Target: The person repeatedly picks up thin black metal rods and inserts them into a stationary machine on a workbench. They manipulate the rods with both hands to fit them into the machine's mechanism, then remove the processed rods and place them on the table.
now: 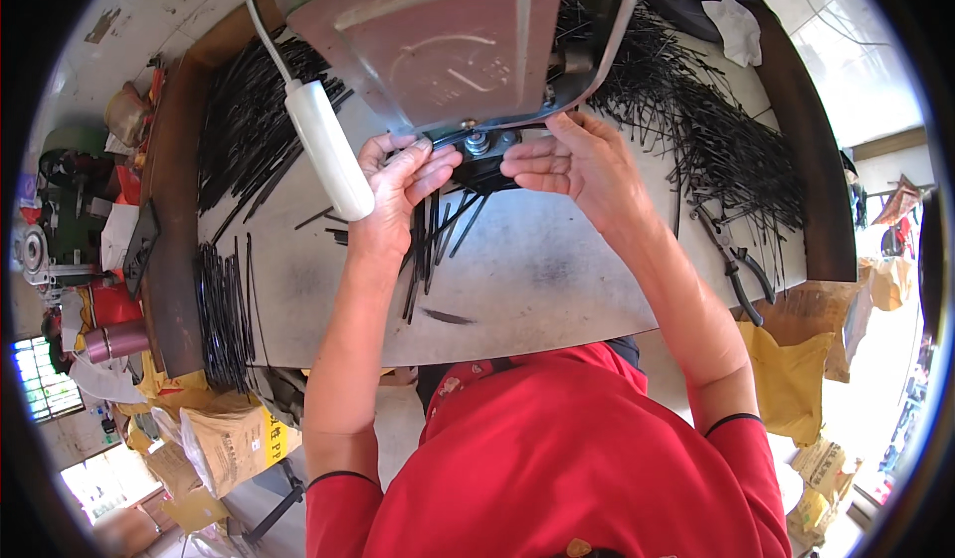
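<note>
Both my hands are raised to the lower edge of a reddish-brown machine point(438, 51). My left hand point(398, 175) pinches a thin black rod point(453, 138) between thumb and forefinger. My right hand point(592, 165) has its thumb and forefinger together at the rod's other end; its remaining fingers are loosely curled. Between the hands sits a bolt-like metal part point(477, 143) of the machine, just under the rod. Beneath it, a small bunch of black rods point(435, 235) lies fanned on the grey worktable point(537, 304).
A white tube-shaped lamp point(328, 150) hangs beside my left forearm. Heaps of black rods lie at the left point(254, 120) and right point(706, 130), with a neater bundle point(224, 314) at front left. Pliers point(734, 260) lie near the right edge. Raised brown boards point(831, 180) border the table.
</note>
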Action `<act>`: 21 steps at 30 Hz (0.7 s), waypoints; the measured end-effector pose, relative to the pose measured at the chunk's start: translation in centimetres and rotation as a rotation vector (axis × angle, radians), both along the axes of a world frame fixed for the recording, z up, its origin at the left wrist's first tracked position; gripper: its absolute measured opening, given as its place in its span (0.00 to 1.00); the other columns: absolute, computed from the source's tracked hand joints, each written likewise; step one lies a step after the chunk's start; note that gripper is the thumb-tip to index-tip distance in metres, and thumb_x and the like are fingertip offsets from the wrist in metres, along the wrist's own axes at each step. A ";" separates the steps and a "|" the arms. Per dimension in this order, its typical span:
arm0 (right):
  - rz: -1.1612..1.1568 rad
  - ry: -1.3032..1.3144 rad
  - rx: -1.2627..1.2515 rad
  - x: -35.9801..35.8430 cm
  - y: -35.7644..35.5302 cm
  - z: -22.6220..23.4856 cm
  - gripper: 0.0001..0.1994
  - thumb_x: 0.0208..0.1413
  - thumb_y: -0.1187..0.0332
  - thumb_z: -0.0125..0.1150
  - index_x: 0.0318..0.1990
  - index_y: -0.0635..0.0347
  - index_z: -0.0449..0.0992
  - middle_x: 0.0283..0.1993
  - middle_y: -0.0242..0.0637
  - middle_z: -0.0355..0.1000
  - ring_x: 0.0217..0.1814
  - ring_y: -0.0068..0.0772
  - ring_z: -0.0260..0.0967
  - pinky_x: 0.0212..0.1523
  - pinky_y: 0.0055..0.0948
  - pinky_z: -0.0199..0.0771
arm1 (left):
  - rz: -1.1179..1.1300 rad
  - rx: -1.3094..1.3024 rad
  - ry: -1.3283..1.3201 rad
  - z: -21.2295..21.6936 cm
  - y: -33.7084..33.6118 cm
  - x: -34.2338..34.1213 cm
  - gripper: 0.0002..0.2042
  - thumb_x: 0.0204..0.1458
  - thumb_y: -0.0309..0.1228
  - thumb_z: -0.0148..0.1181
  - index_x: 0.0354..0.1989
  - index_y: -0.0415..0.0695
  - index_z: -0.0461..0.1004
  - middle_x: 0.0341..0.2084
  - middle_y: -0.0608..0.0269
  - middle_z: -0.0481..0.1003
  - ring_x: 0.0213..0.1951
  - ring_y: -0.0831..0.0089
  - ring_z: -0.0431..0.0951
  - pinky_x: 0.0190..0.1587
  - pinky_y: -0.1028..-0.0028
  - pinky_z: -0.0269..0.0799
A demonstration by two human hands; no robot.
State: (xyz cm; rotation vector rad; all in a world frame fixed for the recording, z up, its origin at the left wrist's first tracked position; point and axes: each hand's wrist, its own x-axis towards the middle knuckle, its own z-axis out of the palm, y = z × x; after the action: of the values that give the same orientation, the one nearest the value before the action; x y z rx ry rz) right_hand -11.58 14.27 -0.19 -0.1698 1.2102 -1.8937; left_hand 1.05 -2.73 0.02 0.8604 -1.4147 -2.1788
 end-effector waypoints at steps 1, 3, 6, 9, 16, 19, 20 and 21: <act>0.045 -0.044 -0.011 -0.3 0.2 0.1 0.15 0.62 0.61 0.51 0.44 0.67 0.65 0.37 0.54 0.73 0.38 0.44 0.77 0.38 0.31 0.81 | 0.027 -0.020 -0.013 0.3 0.0 0.3 0.09 0.53 0.21 0.53 0.42 0.36 0.63 0.36 0.40 0.75 0.39 0.57 0.80 0.39 0.72 0.80; -0.086 -0.090 -0.110 -0.5 0.2 -1.7 0.14 0.62 0.60 0.52 0.44 0.63 0.66 0.36 0.52 0.74 0.37 0.42 0.77 0.36 0.30 0.82 | 0.020 -0.030 -0.013 0.2 0.6 0.0 0.11 0.52 0.21 0.54 0.43 0.37 0.63 0.36 0.40 0.75 0.39 0.57 0.80 0.39 0.71 0.79; -0.163 -0.085 -0.242 0.0 -0.9 -1.7 0.11 0.61 0.62 0.52 0.42 0.61 0.66 0.37 0.47 0.74 0.33 0.39 0.77 0.32 0.27 0.82 | 0.060 -0.031 0.030 -0.5 0.4 0.2 0.15 0.51 0.20 0.55 0.45 0.36 0.59 0.35 0.39 0.75 0.35 0.56 0.81 0.35 0.73 0.80; -0.177 -0.101 -0.260 -0.1 -0.7 -1.3 0.12 0.60 0.62 0.53 0.41 0.62 0.65 0.36 0.46 0.75 0.30 0.38 0.77 0.31 0.26 0.81 | 0.112 -0.026 0.034 -0.6 0.4 0.1 0.17 0.51 0.19 0.55 0.47 0.34 0.58 0.36 0.44 0.75 0.36 0.58 0.81 0.35 0.75 0.80; -0.060 0.529 0.170 1.6 3.2 0.2 0.15 0.59 0.60 0.54 0.40 0.66 0.74 0.34 0.44 0.76 0.29 0.30 0.77 0.29 0.25 0.76 | 0.181 0.239 0.172 -2.5 0.1 0.3 0.11 0.57 0.29 0.53 0.44 0.35 0.71 0.43 0.55 0.76 0.46 0.70 0.77 0.52 0.72 0.73; -0.065 0.804 0.472 0.2 6.7 1.1 0.13 0.57 0.61 0.56 0.41 0.62 0.75 0.34 0.42 0.77 0.29 0.28 0.77 0.29 0.25 0.75 | 0.242 0.238 0.144 -1.1 0.5 0.7 0.09 0.59 0.32 0.51 0.43 0.41 0.72 0.33 0.63 0.76 0.36 0.76 0.76 0.43 0.77 0.73; -0.143 0.899 0.580 -0.8 8.0 1.2 0.11 0.56 0.62 0.57 0.40 0.60 0.76 0.34 0.40 0.77 0.29 0.29 0.77 0.28 0.26 0.75 | 0.249 0.220 0.135 -1.0 0.5 1.0 0.09 0.59 0.32 0.51 0.43 0.43 0.73 0.30 0.65 0.75 0.33 0.77 0.75 0.40 0.78 0.72; -0.224 0.992 0.689 -2.1 9.3 1.1 0.10 0.55 0.63 0.57 0.39 0.58 0.77 0.34 0.39 0.77 0.30 0.31 0.77 0.28 0.27 0.74 | 0.255 0.203 0.125 -0.7 0.5 1.2 0.09 0.59 0.32 0.51 0.43 0.44 0.73 0.27 0.68 0.74 0.29 0.79 0.73 0.37 0.79 0.71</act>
State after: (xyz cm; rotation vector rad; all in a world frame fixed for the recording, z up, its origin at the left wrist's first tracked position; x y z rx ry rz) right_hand -13.71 23.53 0.87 -0.6594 2.5571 -1.4370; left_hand 2.27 -2.22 -0.72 0.9017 -0.9789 -2.1609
